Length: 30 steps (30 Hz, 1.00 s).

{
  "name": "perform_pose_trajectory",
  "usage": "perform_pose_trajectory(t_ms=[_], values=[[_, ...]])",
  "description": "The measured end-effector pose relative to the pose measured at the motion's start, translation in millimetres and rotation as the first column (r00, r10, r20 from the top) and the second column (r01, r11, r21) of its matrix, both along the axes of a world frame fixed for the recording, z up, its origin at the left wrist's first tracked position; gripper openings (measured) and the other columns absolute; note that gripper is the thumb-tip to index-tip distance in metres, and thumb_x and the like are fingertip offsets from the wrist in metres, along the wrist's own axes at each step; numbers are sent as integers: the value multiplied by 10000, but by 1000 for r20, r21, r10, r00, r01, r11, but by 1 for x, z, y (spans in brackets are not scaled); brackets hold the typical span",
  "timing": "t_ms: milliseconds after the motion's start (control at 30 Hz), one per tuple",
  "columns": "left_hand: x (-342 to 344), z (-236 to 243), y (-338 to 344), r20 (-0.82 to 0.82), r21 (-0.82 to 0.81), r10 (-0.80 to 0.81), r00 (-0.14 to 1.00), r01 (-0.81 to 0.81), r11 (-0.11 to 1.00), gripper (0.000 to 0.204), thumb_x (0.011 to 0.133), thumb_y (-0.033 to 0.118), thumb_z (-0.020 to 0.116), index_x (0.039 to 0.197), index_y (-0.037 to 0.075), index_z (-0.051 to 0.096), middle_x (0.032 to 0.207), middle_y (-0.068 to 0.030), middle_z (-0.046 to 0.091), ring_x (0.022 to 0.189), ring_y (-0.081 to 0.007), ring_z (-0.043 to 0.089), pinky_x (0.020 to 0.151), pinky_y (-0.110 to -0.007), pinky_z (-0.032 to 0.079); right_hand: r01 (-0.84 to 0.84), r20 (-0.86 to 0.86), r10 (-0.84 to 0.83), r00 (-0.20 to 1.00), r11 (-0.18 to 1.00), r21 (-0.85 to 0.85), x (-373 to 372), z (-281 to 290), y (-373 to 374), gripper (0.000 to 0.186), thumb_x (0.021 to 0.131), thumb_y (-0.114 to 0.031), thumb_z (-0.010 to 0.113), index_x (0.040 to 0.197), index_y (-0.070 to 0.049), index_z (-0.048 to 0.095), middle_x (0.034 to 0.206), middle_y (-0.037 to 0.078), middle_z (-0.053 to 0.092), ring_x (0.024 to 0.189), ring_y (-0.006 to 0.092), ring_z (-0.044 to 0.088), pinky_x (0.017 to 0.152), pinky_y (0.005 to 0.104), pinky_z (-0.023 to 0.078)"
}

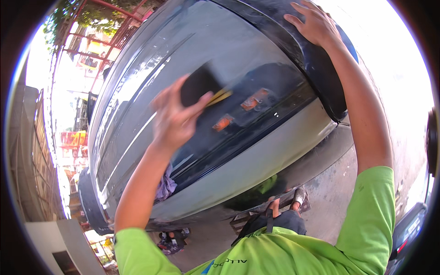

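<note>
My left hand, blurred by motion, grips a black flat pad with a yellow edge over the windshield of a vehicle. Whether the pad touches the glass is hard to tell. My right hand is open, its fingers spread on the dark body panel at the far right. Two orange-and-clear stickers sit on the glass to the right of the pad. A crumpled purple cloth lies at the near edge of the glass, close to my left forearm.
A pale, dull panel runs along the near side of the glass. Below me is a slatted wooden stand on concrete. Another person is partly seen low at left. Red metal framing stands far left, and a vehicle at lower right.
</note>
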<state>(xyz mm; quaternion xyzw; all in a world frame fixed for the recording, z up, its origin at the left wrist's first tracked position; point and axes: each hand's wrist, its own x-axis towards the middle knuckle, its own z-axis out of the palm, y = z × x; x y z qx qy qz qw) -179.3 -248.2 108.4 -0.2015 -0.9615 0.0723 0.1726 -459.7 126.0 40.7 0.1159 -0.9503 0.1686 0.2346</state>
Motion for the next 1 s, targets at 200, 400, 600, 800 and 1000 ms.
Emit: perform_pose_trajectory(t_ms=[200,400,600,800,1000], values=[[-99,-27,72,58,293,-26,998,8,956,471,1004,370,721,1452,507,677,1561,-139,556,1372,-401,561,1163,-546,438,-39,41,38,998,999,27,-30,-20,19,708,1048,-675,574,1513,-148,659,1611,203,558,1507,387,505,1246,493,410],[77,-20,-138,61,269,481,874,-479,836,563,1041,372,686,1563,530,546,1622,-138,534,1428,-395,575,1148,-499,521,-80,64,74,995,993,89,-45,-25,29,618,1079,-570,596,1501,-125,668,1607,187,555,1499,383,501,1250,498,390],[287,-9,-309,132,245,977,-169,-949,-197,561,952,410,795,1484,511,647,1508,-146,626,1434,-361,563,1180,-606,440,23,145,-48,988,985,170,-32,-11,16,603,1100,-606,514,1523,-203,659,1643,132,528,1508,359,493,1255,544,374],[95,-46,-141,-182,276,770,611,-720,636,361,986,347,704,1340,303,759,1318,-190,677,1288,-406,589,1034,-586,474,48,133,-80,988,971,234,-36,-12,12,598,1105,-597,505,1543,-213,640,1650,134,522,1512,387,483,1258,533,372],[-63,-18,76,138,401,546,827,-550,732,425,992,332,718,1411,404,733,1428,-208,561,1386,-443,534,1188,-621,368,-10,114,-10,993,984,178,-57,-25,27,610,1105,-592,505,1502,-161,673,1605,202,553,1488,425,500,1236,526,406]])
